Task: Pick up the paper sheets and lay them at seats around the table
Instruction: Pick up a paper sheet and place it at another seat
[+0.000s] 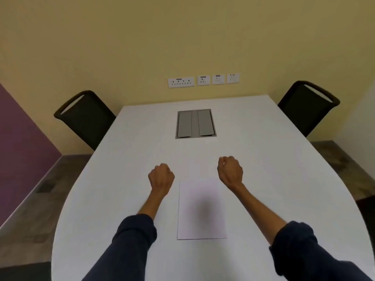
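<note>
White paper sheets [202,209] lie flat on the white table [125,159] right in front of me, between my two forearms; I cannot tell how many are stacked. My left hand [161,176] is a closed fist hovering just left of the paper's far corner. My right hand [230,171] is also curled shut, just beyond the paper's far right corner. Neither hand touches the paper or holds anything.
A grey cable hatch [195,123] is set into the table's far middle. Black chairs stand at the far left [85,116] and far right [306,106] corners. Wall sockets [203,80] sit on the yellow wall behind.
</note>
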A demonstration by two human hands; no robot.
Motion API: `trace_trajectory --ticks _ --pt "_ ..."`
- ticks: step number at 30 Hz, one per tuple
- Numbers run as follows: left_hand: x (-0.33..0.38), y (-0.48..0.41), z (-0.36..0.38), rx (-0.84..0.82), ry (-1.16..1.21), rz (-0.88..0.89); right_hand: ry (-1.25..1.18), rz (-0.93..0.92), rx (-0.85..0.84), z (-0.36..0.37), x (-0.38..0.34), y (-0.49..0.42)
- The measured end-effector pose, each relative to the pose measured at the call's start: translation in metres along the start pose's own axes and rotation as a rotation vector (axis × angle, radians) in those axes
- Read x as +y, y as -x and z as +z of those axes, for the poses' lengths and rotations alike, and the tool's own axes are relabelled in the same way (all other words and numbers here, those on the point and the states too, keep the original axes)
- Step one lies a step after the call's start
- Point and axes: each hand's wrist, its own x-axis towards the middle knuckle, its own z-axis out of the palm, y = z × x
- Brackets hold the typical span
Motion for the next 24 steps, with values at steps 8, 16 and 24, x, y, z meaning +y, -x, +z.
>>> trace_trajectory --ticks 8,16,24 --pt "-0.044 0.021 0.081 -0.215 0.035 -0.174 0.112 0.174 -0.237 0.073 0.066 0.026" --pt "-0.067 0.041 0.156 -0.412 0.05 -0.305 0.119 0.402 -0.463 0.133 0.114 0.057" --pt "-0.065 0.062 0.195 -0.472 0.046 -0.396 0.139 0.501 -0.418 0.166 0.127 0.078"
